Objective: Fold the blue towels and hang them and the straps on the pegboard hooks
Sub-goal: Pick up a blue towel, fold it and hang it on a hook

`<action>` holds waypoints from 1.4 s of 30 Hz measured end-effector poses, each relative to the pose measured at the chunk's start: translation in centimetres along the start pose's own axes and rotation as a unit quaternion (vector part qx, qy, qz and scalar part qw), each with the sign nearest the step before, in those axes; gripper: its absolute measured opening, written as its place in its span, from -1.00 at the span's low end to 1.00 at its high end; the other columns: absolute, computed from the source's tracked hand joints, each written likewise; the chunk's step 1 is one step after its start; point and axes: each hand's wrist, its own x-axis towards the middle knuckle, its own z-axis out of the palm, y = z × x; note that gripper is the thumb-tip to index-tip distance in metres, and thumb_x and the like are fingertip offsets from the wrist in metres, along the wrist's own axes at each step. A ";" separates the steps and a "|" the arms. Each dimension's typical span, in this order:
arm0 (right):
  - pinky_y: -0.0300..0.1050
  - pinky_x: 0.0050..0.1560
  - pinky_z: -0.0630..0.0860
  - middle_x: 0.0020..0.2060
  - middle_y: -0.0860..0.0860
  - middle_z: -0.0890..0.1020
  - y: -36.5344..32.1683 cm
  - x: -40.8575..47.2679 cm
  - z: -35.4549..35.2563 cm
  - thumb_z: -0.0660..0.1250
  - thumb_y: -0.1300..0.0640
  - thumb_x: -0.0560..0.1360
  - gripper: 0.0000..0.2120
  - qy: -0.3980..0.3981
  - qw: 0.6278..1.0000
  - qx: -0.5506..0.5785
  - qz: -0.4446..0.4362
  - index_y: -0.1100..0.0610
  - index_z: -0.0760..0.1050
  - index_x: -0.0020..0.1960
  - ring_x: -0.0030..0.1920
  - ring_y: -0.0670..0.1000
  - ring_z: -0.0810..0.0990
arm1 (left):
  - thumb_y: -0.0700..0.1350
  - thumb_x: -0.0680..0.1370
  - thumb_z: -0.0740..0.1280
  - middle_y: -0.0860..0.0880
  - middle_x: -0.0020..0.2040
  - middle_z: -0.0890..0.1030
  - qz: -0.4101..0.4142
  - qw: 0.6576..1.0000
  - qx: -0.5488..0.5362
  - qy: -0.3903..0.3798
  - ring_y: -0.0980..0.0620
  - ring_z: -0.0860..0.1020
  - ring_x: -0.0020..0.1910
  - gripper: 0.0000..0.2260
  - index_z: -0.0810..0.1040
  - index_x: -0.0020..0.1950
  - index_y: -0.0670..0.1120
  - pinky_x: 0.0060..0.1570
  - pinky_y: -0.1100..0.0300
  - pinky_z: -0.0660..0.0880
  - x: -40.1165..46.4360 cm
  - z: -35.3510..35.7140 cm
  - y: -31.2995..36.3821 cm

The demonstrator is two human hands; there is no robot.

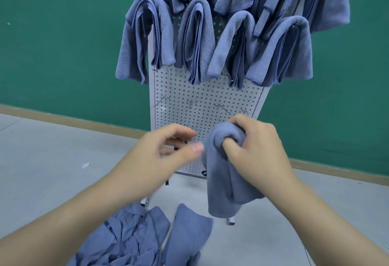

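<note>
Holding a folded towel hanging long-way down, right hand is gripping its top | left hand is hanging loose, holding nothing | pegboard is carrying more towels

Green wall, brown baseboard, grey floor

Lighting was even and soft, moderately bright, with no glare and no hard shadows that I could find; its source was not identifiable. My left hand was motion-blurred, the fingertips smeared. The hanging towels and pegboard read reasonably sharp. Wide-angle distortion bent the pegboard's sides inward toward the floor. The towel pile at the bottom edge appeared soft.
</note>
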 end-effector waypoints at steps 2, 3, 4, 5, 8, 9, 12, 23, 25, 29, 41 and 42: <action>0.09 -0.22 0.54 -0.34 -0.05 0.59 -0.5 -0.1 0.4 0.18 0.00 0.32 -0.81 -0.009 1.000 -0.010 0.007 0.05 0.50 -0.18 -0.24 0.11 0.54 | 0.36 0.30 0.40 0.28 0.15 0.62 -0.009 0.999 0.033 -0.027 0.26 0.58 0.18 -0.42 0.56 0.27 0.19 0.15 0.35 0.50 -0.6 1.3 -0.1; 0.09 -0.22 0.55 -0.34 -0.05 0.59 -0.7 -0.1 0.5 0.17 0.00 0.31 -0.79 -0.012 1.000 -0.008 0.013 0.04 0.51 -0.18 -0.24 0.10 0.55 | 0.37 0.30 0.40 0.30 0.19 0.61 -0.012 0.998 0.051 -0.027 0.28 0.56 0.20 -0.40 0.52 0.30 0.23 0.17 0.31 0.50 -0.8 1.9 -0.3; 0.09 -0.21 0.55 -0.35 -0.05 0.60 -0.8 -0.1 0.7 0.16 -0.01 0.30 -0.78 -0.015 1.000 -0.005 0.020 0.04 0.52 -0.18 -0.24 0.08 0.55 | 0.34 0.32 0.42 0.30 0.20 0.60 -0.012 0.998 0.059 -0.022 0.29 0.56 0.21 -0.43 0.49 0.30 0.25 0.18 0.27 0.51 -0.9 2.5 -0.6; 0.08 -0.20 0.56 -0.35 -0.05 0.60 -0.9 -0.1 0.8 0.16 -0.01 0.30 -0.77 -0.018 0.999 -0.001 0.027 0.04 0.52 -0.19 -0.24 0.07 0.56 | 0.27 0.35 0.46 0.31 0.18 0.61 -0.010 0.998 0.055 -0.012 0.29 0.57 0.18 -0.49 0.49 0.27 0.26 0.15 0.25 0.53 -0.9 3.0 -0.7; 0.11 -0.21 0.55 -0.39 -0.02 0.58 -1.1 -0.1 1.2 0.16 -0.01 0.30 -0.80 -0.021 0.999 0.016 0.035 0.08 0.49 -0.24 -0.26 0.09 0.54 | -0.06 0.47 0.48 0.27 0.05 0.67 -0.009 0.998 0.052 0.022 0.26 0.64 0.02 -0.68 0.54 0.17 0.20 0.02 0.23 0.59 -0.5 3.4 -1.3; 0.12 -0.22 0.55 -0.40 0.00 0.56 -1.0 -0.1 1.4 0.17 0.00 0.31 -0.81 -0.019 0.999 0.021 0.035 0.09 0.46 -0.25 -0.27 0.11 0.53 | -0.13 0.48 0.43 0.25 0.00 0.68 -0.011 0.997 0.072 0.031 0.25 0.64 -0.02 -0.70 0.55 0.14 0.17 -0.04 0.27 0.58 -0.3 3.2 -1.7; 0.14 -0.23 0.55 -0.41 0.00 0.54 -0.6 -0.1 1.5 0.25 0.10 0.41 -0.90 -0.026 0.998 0.032 0.036 0.09 0.45 -0.26 -0.27 0.10 0.51 | -0.15 0.44 0.30 0.11 -0.23 0.64 -0.014 0.987 0.156 0.035 0.14 0.57 -0.21 -0.86 0.56 -0.06 0.05 -0.24 0.22 0.49 0.3 2.4 -2.9; 0.10 -0.15 0.53 -0.31 0.00 0.55 3.1 0.9 0.7 0.28 0.16 0.58 -0.85 -0.158 0.984 -0.085 0.020 0.06 0.46 -0.18 -0.18 0.14 0.52 | -0.25 0.59 0.20 -0.04 -0.36 0.43 -0.038 0.957 0.288 -0.005 -0.02 0.34 -0.36 -0.85 0.38 -0.18 -0.12 -0.27 0.00 0.36 2.4 -2.2 -4.9; 0.10 -0.11 0.56 -0.30 -0.01 0.58 3.8 1.2 0.3 0.35 0.07 0.59 -0.83 -0.200 0.977 -0.078 0.000 0.04 0.51 -0.18 -0.18 0.06 0.53 | -0.18 0.62 0.27 -0.06 -0.33 0.49 -0.009 0.951 0.308 -0.032 -0.04 0.41 -0.32 -0.81 0.40 -0.20 -0.07 -0.18 -0.05 0.42 2.5 -3.3 -4.9; -0.21 -0.32 0.37 -0.40 -0.10 0.53 4.5 1.5 -0.6 0.51 -0.14 0.48 -0.73 -0.262 0.964 -0.052 -0.010 0.01 0.57 -0.24 -0.33 -0.09 0.42 | 0.08 0.49 0.53 -0.06 -0.25 0.60 -0.025 0.947 0.306 -0.091 0.08 0.49 -0.31 -0.71 0.55 -0.18 -0.10 -0.26 0.19 0.42 2.3 -4.8 -4.5; 0.02 0.06 0.60 -0.07 0.12 0.75 8.0 1.5 -2.7 0.47 0.13 0.55 -0.87 -0.284 0.933 0.168 0.143 0.18 0.68 0.03 -0.03 0.07 0.73 | -0.11 0.26 0.53 -0.20 -0.07 0.73 -0.103 0.993 -0.007 0.050 -0.01 0.65 -0.14 -0.64 0.67 0.01 -0.20 -0.10 0.10 0.56 2.8 -9.3 -6.2; 0.02 0.12 0.60 0.00 0.11 0.76 8.0 1.5 -2.7 0.47 0.17 0.54 -0.84 -0.253 0.918 0.250 0.175 0.18 0.68 0.10 0.05 0.11 0.73 | -0.14 0.28 0.52 -0.17 -0.05 0.75 -0.107 0.991 -0.045 0.067 0.00 0.68 -0.13 -0.68 0.69 0.00 -0.17 -0.14 0.17 0.62 2.9 -9.3 -6.2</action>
